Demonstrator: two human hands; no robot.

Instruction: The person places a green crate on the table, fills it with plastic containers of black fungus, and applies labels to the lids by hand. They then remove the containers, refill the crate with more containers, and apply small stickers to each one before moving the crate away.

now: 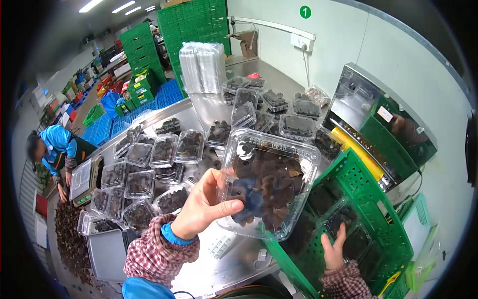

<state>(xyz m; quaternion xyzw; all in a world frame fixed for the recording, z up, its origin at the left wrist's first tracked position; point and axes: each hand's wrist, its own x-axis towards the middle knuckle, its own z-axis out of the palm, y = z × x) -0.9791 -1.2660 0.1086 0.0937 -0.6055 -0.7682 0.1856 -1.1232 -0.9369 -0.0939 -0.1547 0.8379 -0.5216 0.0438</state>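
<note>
My left hand [201,207] is closed on the side of a clear plastic clamshell box [269,187], thumb on top, holding it tilted in front of me. Dark brown, curled pieces like wood ear mushrooms fill the box. Down in the green crate [371,192] at the right, my right hand [336,246] has its thumb and fingers apart. It is right at the filled clamshell boxes [356,239] lying there.
Many filled clamshells [164,149] cover the steel table, near a stack of wrapped lids or trays [201,67]. A shiny metal machine [378,119] with a yellow roll stands right. At the left, another person [57,144] reaches toward a dark heap [72,236] beside a scale [84,182].
</note>
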